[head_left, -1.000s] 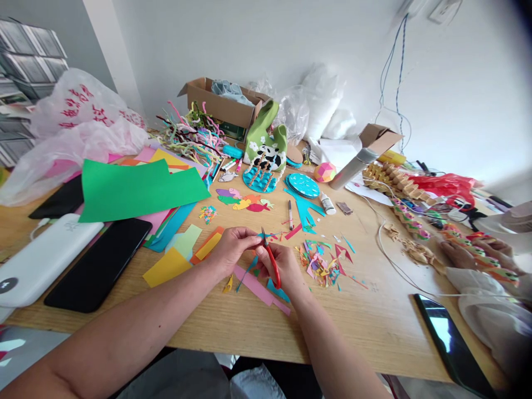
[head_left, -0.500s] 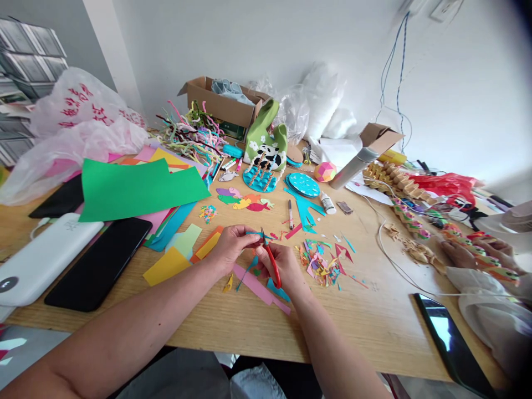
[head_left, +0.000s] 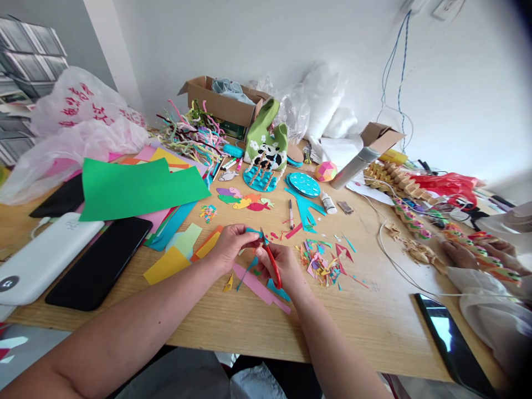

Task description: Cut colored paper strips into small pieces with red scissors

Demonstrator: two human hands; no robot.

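Note:
My left hand (head_left: pixel 231 246) pinches a small blue paper piece (head_left: pixel 252 230) just above the wooden table (head_left: pixel 374 321). My right hand (head_left: pixel 282 267) is closed round small red-handled scissors (head_left: pixel 271 259), whose blades point up at that blue piece. Under my hands lie a pink paper strip (head_left: pixel 254 284), a blue scrap (head_left: pixel 276 289) and a small yellow scrap (head_left: pixel 228 285). A heap of coloured paper cuttings (head_left: pixel 321 261) sits just right of my right hand.
Green sheet (head_left: pixel 137 187) over stacked coloured paper, a black phone (head_left: pixel 100 264) and a white device (head_left: pixel 37 260) lie left. Paper fish (head_left: pixel 244 200), a pen (head_left: pixel 290 214), glue (head_left: pixel 328 203) and cardboard boxes sit behind. Another person's hands (head_left: pixel 474 255) work at right, near a phone (head_left: pixel 449 342).
The blue piece has been turned and drawn slightly left in my left fingers while the scissors stay at it. Both hands remain in place.

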